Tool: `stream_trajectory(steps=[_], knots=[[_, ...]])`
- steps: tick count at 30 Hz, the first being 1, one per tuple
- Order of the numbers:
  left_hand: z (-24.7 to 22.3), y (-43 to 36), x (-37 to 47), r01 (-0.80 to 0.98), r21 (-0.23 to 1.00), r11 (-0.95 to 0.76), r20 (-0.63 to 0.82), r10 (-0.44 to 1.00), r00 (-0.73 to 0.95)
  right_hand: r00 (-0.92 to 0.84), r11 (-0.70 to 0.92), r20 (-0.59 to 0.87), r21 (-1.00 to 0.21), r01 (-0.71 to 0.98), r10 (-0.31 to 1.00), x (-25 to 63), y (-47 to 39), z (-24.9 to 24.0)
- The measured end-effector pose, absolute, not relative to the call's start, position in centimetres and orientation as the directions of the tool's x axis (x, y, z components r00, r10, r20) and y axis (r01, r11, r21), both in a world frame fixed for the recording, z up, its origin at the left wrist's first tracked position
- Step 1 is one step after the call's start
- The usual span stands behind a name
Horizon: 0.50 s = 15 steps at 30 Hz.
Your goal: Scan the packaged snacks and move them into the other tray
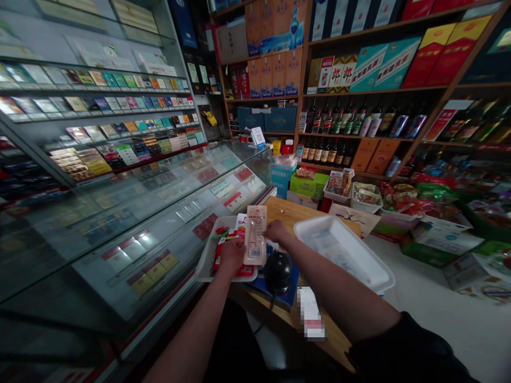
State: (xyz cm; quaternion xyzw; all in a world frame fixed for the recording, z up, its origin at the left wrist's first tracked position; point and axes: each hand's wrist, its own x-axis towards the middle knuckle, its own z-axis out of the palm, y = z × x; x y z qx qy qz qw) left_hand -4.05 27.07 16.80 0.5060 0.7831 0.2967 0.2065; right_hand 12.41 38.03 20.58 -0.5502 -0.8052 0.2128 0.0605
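Between my hands a long pinkish snack packet (255, 236) stands nearly upright, printed side and barcode facing me. My left hand (232, 256) is closed on its left edge. At its right edge is my right hand (277, 233), fingers pressed together at the packet. Behind and below the packet, a white tray (204, 266) at the left holds red and colourful packets (220, 246). A black rounded device (278, 270) sits on a blue item (293, 290) just below my right hand.
A large white tray (383, 268) with clear packets lies right of my right forearm. A phone (311, 314) rests on the wooden table (279, 207). A glass display counter (159, 213) runs along the left; shelves of bottles and snack boxes stand behind.
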Motion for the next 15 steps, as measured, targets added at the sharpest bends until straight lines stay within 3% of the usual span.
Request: stream_trajectory(steps=[9, 15], knots=[[19.8, 31.4, -1.1, 0.607, 0.783, 0.137, 0.063, 0.953, -0.297, -0.214, 0.167, -0.008, -0.596, 0.785, 0.977, 17.4, 39.0, 24.6], [19.7, 32.7, 1.1, 0.658, 0.749, 0.084, 0.101, 0.966, -0.238, -0.159, 0.143, 0.034, -0.647, 0.749, 0.987, 20.3, 39.0, 24.0]])
